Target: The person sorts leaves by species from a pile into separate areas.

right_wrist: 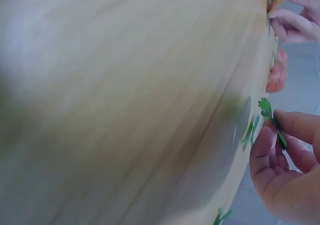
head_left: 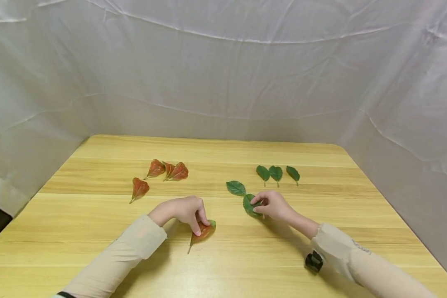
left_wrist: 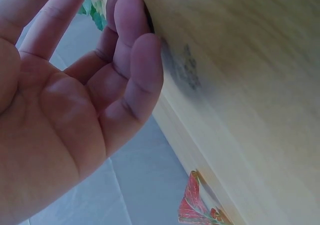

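Observation:
My left hand (head_left: 188, 210) pinches a red leaf (head_left: 205, 234) with a green tip, low over the table at front centre; its stem points toward me. In the left wrist view the palm (left_wrist: 65, 115) fills the left side and that leaf is out of sight. To the right, my right hand (head_left: 277, 205) holds a serrated green leaf (head_left: 248, 205) between thumb and fingers. The right wrist view shows this green leaf (right_wrist: 265, 107) at the fingertips, partly covered by them. Just behind it a second green leaf (head_left: 236, 188) lies on the table.
Several red leaves (head_left: 140, 188) lie at the back left of the wooden table (head_left: 108, 244). Three green leaves (head_left: 275, 173) are in a row at the back right. Pale cloth (head_left: 223, 82) hangs around the table's back and sides. A black object (head_left: 314, 261) sits by the right sleeve.

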The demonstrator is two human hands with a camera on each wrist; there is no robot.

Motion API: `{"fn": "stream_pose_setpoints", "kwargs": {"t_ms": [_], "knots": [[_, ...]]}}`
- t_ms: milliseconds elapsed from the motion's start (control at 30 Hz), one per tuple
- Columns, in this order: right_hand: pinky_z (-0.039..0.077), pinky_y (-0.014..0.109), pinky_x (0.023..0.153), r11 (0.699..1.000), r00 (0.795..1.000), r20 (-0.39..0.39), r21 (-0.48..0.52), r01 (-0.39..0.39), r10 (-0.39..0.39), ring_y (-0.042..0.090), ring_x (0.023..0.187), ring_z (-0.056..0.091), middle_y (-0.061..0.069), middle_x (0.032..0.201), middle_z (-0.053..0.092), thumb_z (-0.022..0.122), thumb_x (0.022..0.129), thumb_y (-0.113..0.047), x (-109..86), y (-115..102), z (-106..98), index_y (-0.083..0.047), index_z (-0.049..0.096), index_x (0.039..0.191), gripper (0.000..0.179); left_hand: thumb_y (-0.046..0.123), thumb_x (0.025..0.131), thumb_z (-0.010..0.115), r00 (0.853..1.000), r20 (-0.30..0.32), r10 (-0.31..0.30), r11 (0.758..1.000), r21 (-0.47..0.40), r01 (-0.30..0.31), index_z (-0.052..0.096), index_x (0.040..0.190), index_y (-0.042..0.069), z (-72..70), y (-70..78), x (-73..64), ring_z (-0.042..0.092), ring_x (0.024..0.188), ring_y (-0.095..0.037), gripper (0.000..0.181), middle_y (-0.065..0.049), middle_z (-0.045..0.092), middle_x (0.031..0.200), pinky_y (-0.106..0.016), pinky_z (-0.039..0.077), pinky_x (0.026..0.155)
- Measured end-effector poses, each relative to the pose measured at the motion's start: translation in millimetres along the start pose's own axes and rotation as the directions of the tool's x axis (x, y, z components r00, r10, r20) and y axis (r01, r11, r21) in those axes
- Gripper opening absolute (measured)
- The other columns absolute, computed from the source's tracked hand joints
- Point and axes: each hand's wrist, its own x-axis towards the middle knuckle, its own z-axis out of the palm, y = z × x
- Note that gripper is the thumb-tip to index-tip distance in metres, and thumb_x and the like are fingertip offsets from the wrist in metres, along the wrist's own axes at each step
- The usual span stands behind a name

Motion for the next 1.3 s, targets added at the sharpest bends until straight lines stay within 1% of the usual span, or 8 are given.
{"fn": "stream_pose_setpoints", "kwargs": {"t_ms": [133,267,500,733,867,1000,1100,1300], "knots": [[0.046,0.031,0.046,1.000,1.000,-0.014,0.015,-0.024,0.025,0.021,0.055,0.052,0.008,0.083,0.060,0.064,0.077,0.005,-1.9,2,-6,0.006,0.064,0.091,0.015,0.002,0.063,0.078,1.000,0.003,0.012,1.000,0.006,-0.012,0.071,0.090,0.003,-0.1,-1.1,0.1,0.042,0.057,-0.003,0.027,-0.004,0.068,0.084,-0.016,0.038,0.052],[0.047,0.031,0.047,0.999,0.999,-0.026,0.026,-0.045,0.046,0.020,0.057,0.053,0.009,0.084,0.061,0.064,0.077,0.005,-3.6,4,-11,0.007,0.063,0.093,0.016,0.002,0.063,0.078,1.000,0.001,0.013,1.000,0.000,-0.013,0.071,0.090,0.003,0.4,-2.2,0.6,0.042,0.057,-0.003,0.027,-0.005,0.068,0.084,-0.016,0.037,0.053],[0.047,0.033,0.049,0.995,0.995,-0.050,0.034,-0.089,0.090,0.022,0.054,0.053,0.008,0.081,0.060,0.064,0.077,0.003,-6.6,7,-20,0.008,0.062,0.095,0.018,0.002,0.063,0.078,1.000,0.002,0.015,1.000,0.000,-0.015,0.071,0.090,0.003,0.2,-3.6,1.8,0.043,0.059,-0.002,0.028,-0.006,0.068,0.085,-0.017,0.038,0.054],[0.048,0.032,0.050,0.991,0.990,-0.074,0.060,-0.116,0.120,0.021,0.057,0.053,0.014,0.092,0.059,0.064,0.077,0.003,-9.3,12,-27,0.009,0.062,0.096,0.020,0.003,0.063,0.078,1.000,0.000,0.018,1.000,0.003,-0.018,0.071,0.089,0.003,0.7,-3.8,1.8,0.042,0.059,-0.002,0.028,-0.005,0.068,0.085,-0.016,0.038,0.054],[0.048,0.032,0.052,0.991,0.989,-0.080,0.059,-0.121,0.126,0.020,0.058,0.054,0.016,0.093,0.058,0.064,0.078,0.003,-11.1,15,-30,0.009,0.061,0.096,0.020,0.004,0.063,0.078,1.000,0.001,0.007,1.000,0.010,-0.007,0.071,0.090,0.004,0.6,-3.1,1.2,0.043,0.061,-0.001,0.028,-0.004,0.068,0.085,-0.016,0.039,0.056],[0.049,0.033,0.054,0.990,0.988,-0.079,0.060,-0.126,0.131,0.021,0.058,0.055,0.011,0.080,0.057,0.064,0.077,0.003,-11.3,18,-31,0.010,0.061,0.097,0.021,0.004,0.063,0.079,1.000,-0.002,0.005,1.000,0.013,-0.005,0.071,0.090,0.004,0.1,-2.0,0.1,0.043,0.061,-0.001,0.028,-0.004,0.068,0.085,-0.016,0.039,0.055],[0.050,0.032,0.055,0.986,0.986,-0.069,0.080,-0.143,0.149,0.021,0.058,0.056,0.009,0.072,0.052,0.064,0.077,0.004,-10.5,21,-31,0.011,0.060,0.098,0.022,0.004,0.063,0.078,1.000,-0.003,0.008,1.000,0.015,-0.008,0.071,0.089,0.004,0.1,-1.5,-0.2,0.042,0.059,-0.002,0.028,-0.004,0.068,0.084,-0.016,0.038,0.054],[0.052,0.031,0.058,0.973,0.978,-0.047,0.118,-0.196,0.203,0.020,0.061,0.058,0.007,0.070,0.041,0.062,0.077,0.007,-9.0,26,-30,0.015,0.056,0.102,0.027,0.004,0.063,0.078,1.000,-0.002,0.012,1.000,0.013,-0.012,0.071,0.090,0.003,0.4,-1.1,-0.6,0.041,0.058,-0.002,0.028,-0.004,0.068,0.084,-0.016,0.037,0.053]]}}
